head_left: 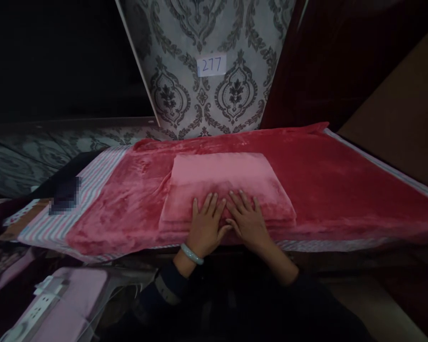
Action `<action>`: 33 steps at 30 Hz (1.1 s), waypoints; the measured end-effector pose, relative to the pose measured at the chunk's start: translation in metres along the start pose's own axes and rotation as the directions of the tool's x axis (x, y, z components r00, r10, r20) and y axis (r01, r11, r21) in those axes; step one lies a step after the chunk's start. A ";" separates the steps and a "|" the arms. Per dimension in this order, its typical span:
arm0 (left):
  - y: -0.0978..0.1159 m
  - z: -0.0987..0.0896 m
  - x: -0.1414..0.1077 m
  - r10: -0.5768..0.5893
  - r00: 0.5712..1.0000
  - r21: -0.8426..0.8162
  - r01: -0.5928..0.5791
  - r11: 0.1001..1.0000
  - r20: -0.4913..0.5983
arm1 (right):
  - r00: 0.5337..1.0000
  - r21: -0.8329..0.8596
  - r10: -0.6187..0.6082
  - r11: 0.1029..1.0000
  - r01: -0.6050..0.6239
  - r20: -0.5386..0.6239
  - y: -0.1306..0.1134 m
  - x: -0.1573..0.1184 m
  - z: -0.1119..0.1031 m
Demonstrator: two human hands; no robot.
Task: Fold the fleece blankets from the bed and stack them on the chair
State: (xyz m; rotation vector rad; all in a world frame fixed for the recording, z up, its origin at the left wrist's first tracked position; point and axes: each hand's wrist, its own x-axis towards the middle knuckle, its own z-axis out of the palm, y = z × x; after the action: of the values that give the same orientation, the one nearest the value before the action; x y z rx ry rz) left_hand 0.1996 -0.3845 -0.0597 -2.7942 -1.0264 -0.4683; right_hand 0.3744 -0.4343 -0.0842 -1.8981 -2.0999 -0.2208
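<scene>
A folded pink plush cloth [221, 171] lies as a neat rectangular stack on a larger red plush blanket [335, 180]. My left hand [207, 225], with a pale bangle at the wrist, rests palm down on the near part of the stack, its fingers spread. Beside it my right hand [248, 221] lies flat on the same stack, fingers also apart. The two thumbs point toward each other near the stack's front edge. Neither hand grips anything.
A striped cloth [103, 171] shows at the left beneath the blanket. On it sits a dark pixelated object [64, 195]. A power strip [39, 304] lies on a pink surface at the lower left. Behind are a dark screen [64, 61] and patterned wallpaper with a "277" paper [211, 64].
</scene>
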 end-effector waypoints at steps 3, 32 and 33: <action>0.003 0.016 -0.006 -0.022 1.000 0.012 0.022 1.000 0.004 | 1.000 -0.001 0.009 1.000 -0.009 0.011 -0.002 -0.003 0.009; -0.053 -0.037 0.006 -0.227 0.965 0.108 0.242 0.964 -0.132 | 0.931 -0.048 0.214 0.970 -0.238 -0.294 0.069 -0.002 -0.030; -0.058 -0.031 0.009 -0.281 0.954 0.120 0.292 0.949 -0.101 | 0.934 -0.066 0.241 0.961 -0.267 -0.264 0.076 -0.001 -0.025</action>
State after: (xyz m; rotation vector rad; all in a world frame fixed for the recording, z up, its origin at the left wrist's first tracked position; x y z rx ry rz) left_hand 0.1604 -0.3420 -0.0266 -2.4962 -1.3981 -0.5212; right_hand 0.4522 -0.4348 -0.0676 -2.0528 -1.6875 -0.4904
